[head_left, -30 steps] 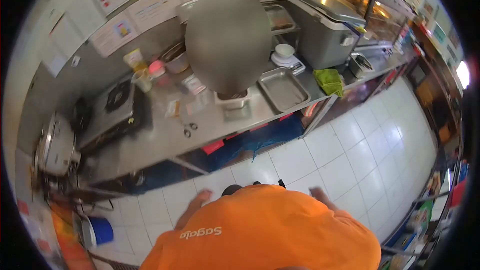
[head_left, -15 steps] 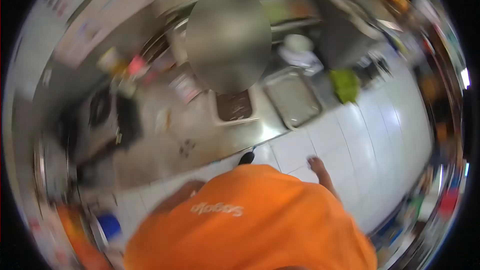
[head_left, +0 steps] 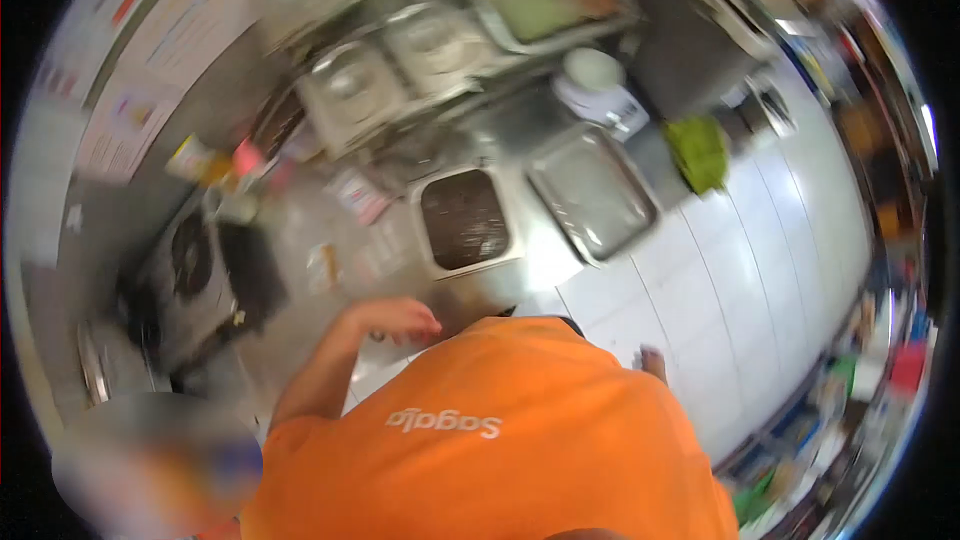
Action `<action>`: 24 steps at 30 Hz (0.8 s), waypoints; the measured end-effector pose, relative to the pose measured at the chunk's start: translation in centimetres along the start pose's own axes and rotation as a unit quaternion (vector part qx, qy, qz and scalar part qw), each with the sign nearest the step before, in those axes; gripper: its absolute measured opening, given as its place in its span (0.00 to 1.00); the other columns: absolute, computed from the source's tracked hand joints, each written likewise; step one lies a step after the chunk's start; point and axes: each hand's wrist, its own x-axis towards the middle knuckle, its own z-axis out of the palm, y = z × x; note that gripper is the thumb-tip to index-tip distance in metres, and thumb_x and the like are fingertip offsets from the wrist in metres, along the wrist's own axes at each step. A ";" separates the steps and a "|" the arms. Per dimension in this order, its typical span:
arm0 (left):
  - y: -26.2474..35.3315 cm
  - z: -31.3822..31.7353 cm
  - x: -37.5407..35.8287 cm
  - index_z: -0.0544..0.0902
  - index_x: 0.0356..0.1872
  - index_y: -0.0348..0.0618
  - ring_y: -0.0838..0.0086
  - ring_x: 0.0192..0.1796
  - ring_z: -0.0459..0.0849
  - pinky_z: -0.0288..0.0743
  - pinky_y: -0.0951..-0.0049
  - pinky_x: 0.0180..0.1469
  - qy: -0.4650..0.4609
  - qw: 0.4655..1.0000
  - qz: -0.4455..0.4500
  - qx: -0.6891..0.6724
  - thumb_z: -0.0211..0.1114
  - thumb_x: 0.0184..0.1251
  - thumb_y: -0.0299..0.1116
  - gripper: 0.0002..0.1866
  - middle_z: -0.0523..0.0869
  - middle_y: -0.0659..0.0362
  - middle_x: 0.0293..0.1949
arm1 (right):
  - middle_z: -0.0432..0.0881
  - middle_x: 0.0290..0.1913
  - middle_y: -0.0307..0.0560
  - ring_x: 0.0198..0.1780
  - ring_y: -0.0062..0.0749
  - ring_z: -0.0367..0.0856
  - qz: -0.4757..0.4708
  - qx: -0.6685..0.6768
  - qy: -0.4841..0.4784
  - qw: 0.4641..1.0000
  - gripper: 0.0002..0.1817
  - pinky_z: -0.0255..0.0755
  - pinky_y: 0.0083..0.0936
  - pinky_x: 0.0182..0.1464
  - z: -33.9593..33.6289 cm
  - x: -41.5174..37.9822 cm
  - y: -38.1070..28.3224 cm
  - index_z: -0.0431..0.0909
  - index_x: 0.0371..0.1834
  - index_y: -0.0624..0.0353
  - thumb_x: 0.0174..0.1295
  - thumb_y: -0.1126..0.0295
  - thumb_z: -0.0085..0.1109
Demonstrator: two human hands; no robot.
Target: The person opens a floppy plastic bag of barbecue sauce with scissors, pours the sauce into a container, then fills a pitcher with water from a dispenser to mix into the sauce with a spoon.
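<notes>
My left hand is over the front edge of the steel counter, its fingers loosely apart with nothing seen in them. Closest to it on the counter is a rectangular container of dark brown contents, which it does not touch. My right hand hangs low beside the orange shirt, over the white tiled floor. It is small and blurred, partly behind the shirt, so its fingers cannot be made out. A shallow metal tray lies right of the container.
A white scale with a tub and a green cloth are beyond the tray. Lidded steel pans line the back, near a tray of green and orange food. A black stove-like appliance is at left. Crowded shelves stand right.
My left hand has come up and forward from beside the shirt to the counter edge. My right hand has dropped back closer to my body. The view has shifted and become sharper.
</notes>
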 end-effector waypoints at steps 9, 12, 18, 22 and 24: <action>14.5 2.2 17.5 0.80 0.44 0.42 0.71 0.43 0.79 0.74 0.67 0.44 -0.234 0.876 0.273 0.321 0.52 0.68 0.42 0.16 0.82 0.58 0.41 | 0.84 0.37 0.48 0.37 0.34 0.82 -0.064 0.182 0.116 0.974 0.19 0.75 0.29 0.42 -3.5 -3.7 -6.2 0.77 0.48 0.56 0.60 0.56 0.55; 21.8 1.4 29.1 0.79 0.44 0.42 0.70 0.44 0.79 0.74 0.66 0.45 -0.309 0.771 0.305 0.465 0.51 0.68 0.42 0.16 0.82 0.57 0.41 | 0.83 0.38 0.50 0.39 0.42 0.82 -0.002 0.132 0.206 0.970 0.21 0.74 0.32 0.44 -4.9 -2.5 2.5 0.79 0.43 0.55 0.57 0.51 0.56; 36.2 10.8 50.6 0.79 0.45 0.40 0.67 0.45 0.79 0.73 0.65 0.46 -0.298 0.635 0.424 0.573 0.50 0.68 0.42 0.17 0.82 0.55 0.42 | 0.83 0.36 0.44 0.29 0.29 0.80 0.199 0.466 0.223 0.833 0.21 0.75 0.27 0.27 -9.2 -4.8 16.7 0.79 0.44 0.57 0.58 0.52 0.53; 39.3 13.0 57.1 0.79 0.45 0.39 0.66 0.45 0.79 0.73 0.64 0.48 -0.278 0.602 0.423 0.618 0.49 0.68 0.42 0.17 0.82 0.54 0.43 | 0.81 0.36 0.43 0.30 0.26 0.79 0.183 0.518 0.222 0.806 0.18 0.72 0.22 0.26 -16.0 -5.3 22.6 0.76 0.46 0.58 0.60 0.56 0.54; 41.7 12.8 58.9 0.79 0.45 0.39 0.65 0.46 0.79 0.72 0.63 0.48 -0.271 0.580 0.412 0.648 0.49 0.69 0.42 0.18 0.82 0.54 0.43 | 0.81 0.36 0.43 0.31 0.25 0.79 0.176 0.536 0.272 0.780 0.18 0.72 0.23 0.28 -20.1 -4.5 24.9 0.76 0.46 0.59 0.61 0.57 0.53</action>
